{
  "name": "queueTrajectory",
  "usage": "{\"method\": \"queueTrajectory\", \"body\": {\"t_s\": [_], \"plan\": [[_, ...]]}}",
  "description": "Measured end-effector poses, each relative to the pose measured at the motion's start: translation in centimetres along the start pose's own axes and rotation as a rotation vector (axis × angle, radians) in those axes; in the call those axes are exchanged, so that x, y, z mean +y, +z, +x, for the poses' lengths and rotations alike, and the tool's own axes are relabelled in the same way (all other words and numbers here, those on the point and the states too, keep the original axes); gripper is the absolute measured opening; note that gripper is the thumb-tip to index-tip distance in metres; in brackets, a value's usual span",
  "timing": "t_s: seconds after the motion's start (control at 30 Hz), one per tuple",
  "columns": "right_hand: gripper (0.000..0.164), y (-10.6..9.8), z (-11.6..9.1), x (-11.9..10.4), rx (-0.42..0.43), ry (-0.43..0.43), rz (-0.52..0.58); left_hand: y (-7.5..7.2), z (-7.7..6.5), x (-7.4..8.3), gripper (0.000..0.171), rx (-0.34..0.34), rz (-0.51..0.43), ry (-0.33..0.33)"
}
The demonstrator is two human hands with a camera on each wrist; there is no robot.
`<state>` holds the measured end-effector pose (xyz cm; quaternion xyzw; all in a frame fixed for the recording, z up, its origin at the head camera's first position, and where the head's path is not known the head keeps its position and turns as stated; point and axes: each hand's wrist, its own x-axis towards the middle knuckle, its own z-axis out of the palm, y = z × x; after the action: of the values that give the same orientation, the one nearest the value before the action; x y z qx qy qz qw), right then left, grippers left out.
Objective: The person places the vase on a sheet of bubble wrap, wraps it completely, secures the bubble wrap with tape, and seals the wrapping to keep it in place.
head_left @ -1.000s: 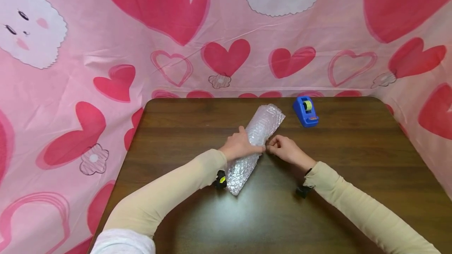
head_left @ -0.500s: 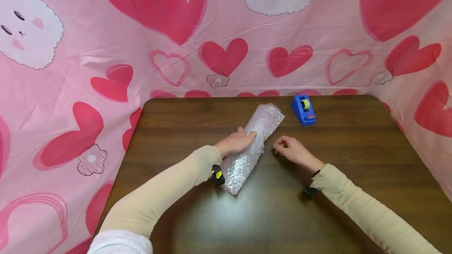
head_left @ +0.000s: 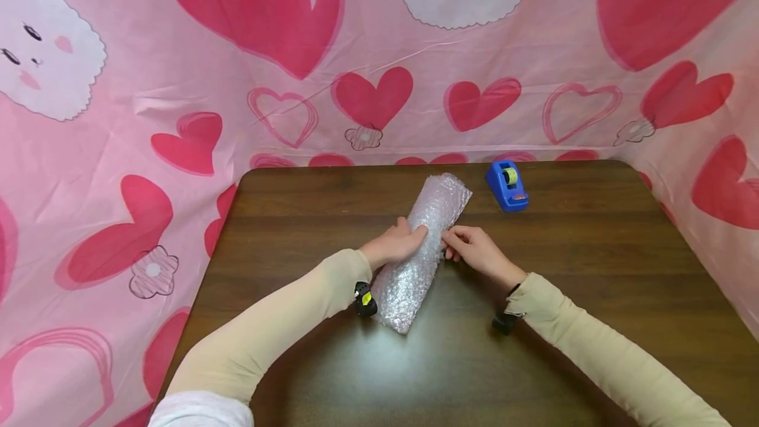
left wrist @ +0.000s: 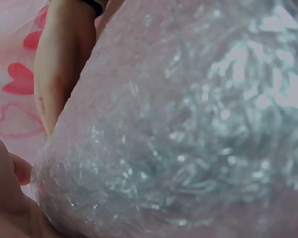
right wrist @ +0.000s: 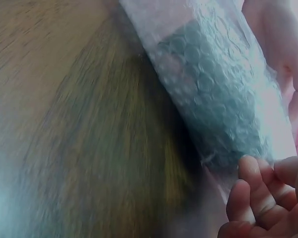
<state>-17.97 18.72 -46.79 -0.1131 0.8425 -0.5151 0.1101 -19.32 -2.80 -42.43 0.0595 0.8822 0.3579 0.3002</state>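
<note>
A long bundle in clear bubble wrap (head_left: 409, 282) lies slantwise on the brown table (head_left: 569, 335). Through the plastic, the right wrist view shows something dark greenish inside, its kind unclear. My left hand (head_left: 394, 244) holds the bundle from its left side, thumb across the top; its other fingers are mostly hidden. At the right edge, my right hand (head_left: 477, 252) pinches the wrap between thumb and curled fingers (right wrist: 251, 171). Close up in the left wrist view, the bubble wrap (left wrist: 179, 129) fills most of the picture, with the right hand (left wrist: 59, 64) beyond it.
A blue tape dispenser (head_left: 507, 186) with a yellowish roll stands near the table's back edge, right of the bundle. Behind and beside the table hangs a pink cloth (head_left: 415, 38) printed with hearts.
My right hand drew away from the wrap to the right, then came back to its edge. My left thumb pulled back from that edge onto the top. The bundle's near end shifted slightly right.
</note>
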Motion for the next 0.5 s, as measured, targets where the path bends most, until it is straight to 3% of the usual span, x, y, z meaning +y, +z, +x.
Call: {"method": "queueTrajectory", "body": {"t_s": [0.27, 0.5], "plan": [[0.035, 0.8, 0.6, -0.1, 0.041, 0.021, -0.005, 0.6, -0.2, 0.3, 0.084, 0.051, -0.017, 0.006], [0.033, 0.9, 1.1, -0.7, 0.08, 0.029, -0.086, 1.3, -0.2, 0.6, 0.083, 0.061, -0.13, -0.067]]}}
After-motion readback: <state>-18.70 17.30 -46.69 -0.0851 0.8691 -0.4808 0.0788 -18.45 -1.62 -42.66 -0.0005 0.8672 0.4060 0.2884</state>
